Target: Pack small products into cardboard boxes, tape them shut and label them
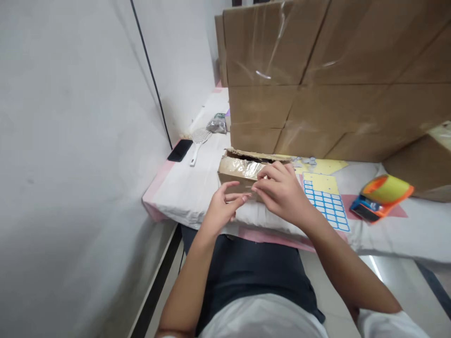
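Note:
A small open cardboard box (237,170), taped and shiny, lies on the white cloth-covered surface (190,192) in front of me. My left hand (220,209) is just below it, fingers curled, thumb and forefinger tips meeting the right hand's. My right hand (282,190) rests against the box's near side, fingers pinched together at a tiny thing I cannot make out. A sheet of blue-edged labels (327,202) lies right of my right hand.
Stacked big cardboard boxes (317,80) stand behind. An orange tape dispenser (382,196) lies at right. A black phone (180,150), a white brush (199,141) and a small bag (216,125) lie at left near the white wall (70,141).

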`<control>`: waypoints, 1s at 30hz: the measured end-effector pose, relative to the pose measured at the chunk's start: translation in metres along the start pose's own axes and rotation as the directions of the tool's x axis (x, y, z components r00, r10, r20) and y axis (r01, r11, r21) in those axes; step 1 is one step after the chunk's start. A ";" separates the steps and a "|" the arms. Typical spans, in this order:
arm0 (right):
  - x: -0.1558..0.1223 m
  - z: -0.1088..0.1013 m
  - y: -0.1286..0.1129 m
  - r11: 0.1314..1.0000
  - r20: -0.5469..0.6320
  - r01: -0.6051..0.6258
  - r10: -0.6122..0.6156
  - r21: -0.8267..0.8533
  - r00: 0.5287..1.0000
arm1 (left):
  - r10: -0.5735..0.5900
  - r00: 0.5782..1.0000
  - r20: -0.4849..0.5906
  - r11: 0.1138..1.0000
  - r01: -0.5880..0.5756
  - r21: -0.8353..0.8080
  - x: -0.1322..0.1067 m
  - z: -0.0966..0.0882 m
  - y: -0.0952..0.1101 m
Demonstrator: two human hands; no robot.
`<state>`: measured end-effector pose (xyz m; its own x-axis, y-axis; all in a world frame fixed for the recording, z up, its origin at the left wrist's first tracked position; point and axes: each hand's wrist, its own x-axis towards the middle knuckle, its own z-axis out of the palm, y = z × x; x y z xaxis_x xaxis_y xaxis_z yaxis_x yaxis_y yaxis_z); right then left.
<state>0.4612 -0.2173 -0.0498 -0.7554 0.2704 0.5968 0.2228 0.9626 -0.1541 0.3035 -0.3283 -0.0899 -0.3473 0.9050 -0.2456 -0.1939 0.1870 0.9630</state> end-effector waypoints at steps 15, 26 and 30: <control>0.135 0.046 0.061 0.826 0.337 -0.485 0.387 0.288 0.858 | 0.768 0.625 -0.139 0.516 -0.476 0.712 0.036 -0.073 -0.009; 0.116 0.070 0.065 0.932 0.328 -0.328 0.266 0.151 0.907 | 0.787 0.553 0.274 0.074 -0.525 0.848 0.072 -0.062 -0.026; 0.117 0.073 0.063 0.949 0.331 -0.306 0.264 0.080 0.906 | 0.810 0.544 0.218 0.087 -0.480 0.873 0.064 -0.060 -0.037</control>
<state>0.3421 -0.1236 -0.0476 -0.8295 0.5046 0.2396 0.3929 0.8319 -0.3919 0.2331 -0.3001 -0.1480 -0.1457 0.7271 0.6709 0.9507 -0.0846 0.2982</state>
